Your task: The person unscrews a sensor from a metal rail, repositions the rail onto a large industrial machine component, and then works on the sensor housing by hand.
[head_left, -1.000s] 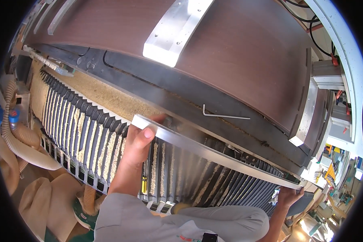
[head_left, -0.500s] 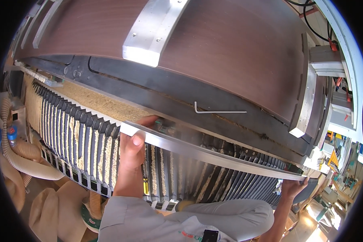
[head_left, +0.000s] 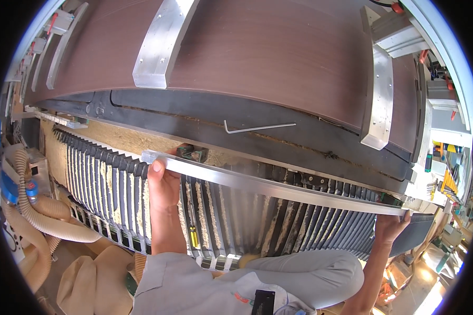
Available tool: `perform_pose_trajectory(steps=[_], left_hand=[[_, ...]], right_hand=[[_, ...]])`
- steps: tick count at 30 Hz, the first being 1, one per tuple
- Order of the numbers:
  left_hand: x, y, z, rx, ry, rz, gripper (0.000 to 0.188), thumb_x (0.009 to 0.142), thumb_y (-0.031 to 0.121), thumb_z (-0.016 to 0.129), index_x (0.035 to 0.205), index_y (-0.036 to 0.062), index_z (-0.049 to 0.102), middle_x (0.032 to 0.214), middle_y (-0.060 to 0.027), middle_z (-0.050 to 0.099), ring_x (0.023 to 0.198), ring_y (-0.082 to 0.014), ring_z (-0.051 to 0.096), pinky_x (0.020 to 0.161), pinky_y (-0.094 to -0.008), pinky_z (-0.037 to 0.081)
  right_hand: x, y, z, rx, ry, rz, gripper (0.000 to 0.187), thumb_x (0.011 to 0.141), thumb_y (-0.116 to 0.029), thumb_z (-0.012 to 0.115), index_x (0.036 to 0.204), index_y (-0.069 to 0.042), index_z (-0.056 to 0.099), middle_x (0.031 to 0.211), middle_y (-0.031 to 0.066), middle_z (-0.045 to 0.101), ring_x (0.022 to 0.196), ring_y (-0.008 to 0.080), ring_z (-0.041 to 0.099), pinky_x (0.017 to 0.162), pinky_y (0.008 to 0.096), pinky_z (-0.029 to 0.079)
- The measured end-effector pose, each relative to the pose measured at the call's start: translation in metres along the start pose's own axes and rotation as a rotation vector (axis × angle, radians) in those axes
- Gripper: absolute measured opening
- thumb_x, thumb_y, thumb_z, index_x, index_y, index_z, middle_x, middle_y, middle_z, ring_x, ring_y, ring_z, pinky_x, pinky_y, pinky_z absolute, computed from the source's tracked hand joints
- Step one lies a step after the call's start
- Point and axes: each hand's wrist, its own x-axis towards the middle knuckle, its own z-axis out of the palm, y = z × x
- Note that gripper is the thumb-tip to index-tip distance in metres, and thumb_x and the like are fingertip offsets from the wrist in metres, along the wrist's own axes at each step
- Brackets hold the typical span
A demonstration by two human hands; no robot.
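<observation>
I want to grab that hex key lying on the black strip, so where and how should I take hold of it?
Probably best by the long arm of the hex key, near its middle, coming straight down from above. It lies flat on the black strip with nothing touching it, so a pinch across the thin shaft should lift it; the short bent end at left gives less to hold.

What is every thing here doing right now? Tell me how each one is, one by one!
Long silver metal bar: held level at both ends, above the bellows.
Left hand: gripping the bar's left end.
Right hand: holding its right end.
Bent metal hex key: lying loose on the machine.
Black pleated bellows: sawdust-filled.
</observation>
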Motion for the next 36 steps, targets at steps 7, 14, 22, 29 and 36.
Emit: perform_pose_trajectory(steps=[7,14,22,29,36], left_hand=[[-0.002,0.006,0.004,-0.023,0.073,0.047,0.075,0.079,0.062,0.075,0.114,-0.0041,0.069,0.098,-0.0055,0.071,0.091,-0.0155,0.066,0.083,-0.0286,0.049],[-0.004,0.013,0.018,-0.021,0.114,0.086,0.057,0.082,0.060,0.073,0.107,0.0088,0.069,0.097,-0.0028,0.072,0.089,-0.0172,0.067,0.080,-0.0326,0.050],[-0.003,0.018,0.021,-0.032,-0.026,0.030,0.075,0.082,0.060,0.072,0.135,0.0094,0.055,0.124,-0.0085,0.067,0.113,-0.0256,0.067,0.096,-0.0436,0.056],[-0.015,0.021,0.024,-0.088,0.004,0.093,0.076,0.082,0.062,0.071,0.130,0.0045,0.059,0.121,-0.0093,0.068,0.111,-0.0248,0.067,0.098,-0.0421,0.054],[-0.091,0.047,0.072,-0.060,-0.258,0.070,0.115,0.069,0.070,0.078,0.143,-0.0127,0.047,0.138,-0.0230,0.058,0.126,-0.0329,0.058,0.112,-0.0449,0.042]], right_hand=[[-0.001,0.005,-0.008,-0.001,0.028,0.015,0.075,0.095,-0.057,0.056,0.151,-0.008,0.043,0.149,0.0115,0.053,0.138,0.0294,0.049,0.117,0.0469,0.036],[0.002,0.006,-0.011,0.043,-0.054,0.052,0.074,0.096,-0.057,0.054,0.150,-0.007,0.046,0.149,0.0110,0.054,0.137,0.0280,0.049,0.118,0.0440,0.032],[0.000,0.005,0.008,-0.016,-0.003,0.062,0.073,0.095,-0.059,0.055,0.143,-0.005,0.053,0.139,0.0117,0.061,0.129,0.0275,0.055,0.112,0.0424,0.040],[-0.003,0.009,-0.002,0.116,-0.020,0.053,0.069,0.092,-0.051,0.060,0.145,-0.008,0.051,0.140,0.0111,0.060,0.131,0.0288,0.053,0.114,0.0447,0.038],[-0.032,-0.056,-0.005,0.026,-0.202,-0.174,0.082,0.088,-0.055,0.061,0.145,0.002,0.047,0.138,0.0222,0.060,0.131,0.0389,0.055,0.116,0.0516,0.038]])
